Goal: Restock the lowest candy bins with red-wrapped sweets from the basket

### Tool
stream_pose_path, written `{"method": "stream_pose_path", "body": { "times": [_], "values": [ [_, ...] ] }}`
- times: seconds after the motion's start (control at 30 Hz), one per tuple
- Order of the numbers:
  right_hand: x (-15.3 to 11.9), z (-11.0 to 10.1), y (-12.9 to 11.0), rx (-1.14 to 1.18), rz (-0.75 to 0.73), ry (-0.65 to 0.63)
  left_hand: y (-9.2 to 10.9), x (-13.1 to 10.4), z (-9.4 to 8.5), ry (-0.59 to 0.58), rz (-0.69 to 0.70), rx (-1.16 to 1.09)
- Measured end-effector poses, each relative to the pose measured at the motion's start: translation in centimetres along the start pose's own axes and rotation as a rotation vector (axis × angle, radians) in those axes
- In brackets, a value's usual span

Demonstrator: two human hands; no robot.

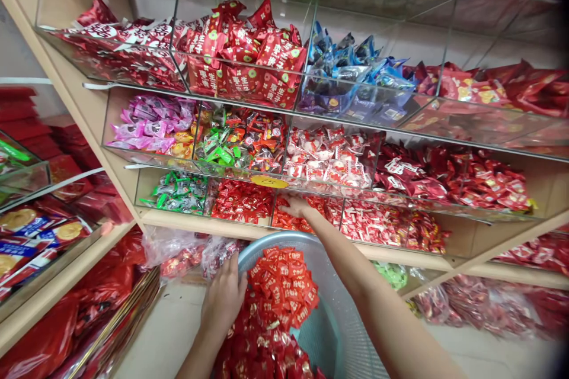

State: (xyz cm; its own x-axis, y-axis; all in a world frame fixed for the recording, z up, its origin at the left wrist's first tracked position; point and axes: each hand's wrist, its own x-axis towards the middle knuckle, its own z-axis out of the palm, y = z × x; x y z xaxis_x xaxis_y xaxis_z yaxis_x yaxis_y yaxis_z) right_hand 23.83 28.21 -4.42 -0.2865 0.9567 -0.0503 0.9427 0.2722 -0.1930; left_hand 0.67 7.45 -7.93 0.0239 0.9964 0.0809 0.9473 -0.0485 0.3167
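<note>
A blue-grey plastic basket (342, 284) stands below me in front of the shelf. Inside it lie orange-red wrapped candies (288, 284), with darker red packets (267, 349) nearer to me. My left hand (226, 293) grips the basket's left rim, thumb toward the inside. My right hand (294, 206) reaches over the basket into a bottom-row compartment of red wrapped candies (284, 220). Its fingers stretch out to the left over these candies; the fingertips are partly lost among them, and I see nothing held.
Clear dividers split the shelf (213, 224) into compartments of wrapped sweets. A yellow price tag (269, 182) hangs above the bottom row. Plastic bags of candy (186, 254) lie on the floor under the shelf. Blue biscuit packs (40, 231) fill a side shelf at left.
</note>
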Motion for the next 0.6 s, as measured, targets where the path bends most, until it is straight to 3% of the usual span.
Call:
{"method": "stream_pose_path", "body": {
  "times": [0.37,0.6],
  "values": [
    [-5.1,0.6,1.3,0.104,-0.158,-0.036,0.0,-0.1,0.2,-0.004,0.0,0.0],
    [-5.6,-0.3,2.0,0.251,-0.058,-0.111,0.0,-0.1,0.2,0.036,0.016,0.018]
  ]
}}
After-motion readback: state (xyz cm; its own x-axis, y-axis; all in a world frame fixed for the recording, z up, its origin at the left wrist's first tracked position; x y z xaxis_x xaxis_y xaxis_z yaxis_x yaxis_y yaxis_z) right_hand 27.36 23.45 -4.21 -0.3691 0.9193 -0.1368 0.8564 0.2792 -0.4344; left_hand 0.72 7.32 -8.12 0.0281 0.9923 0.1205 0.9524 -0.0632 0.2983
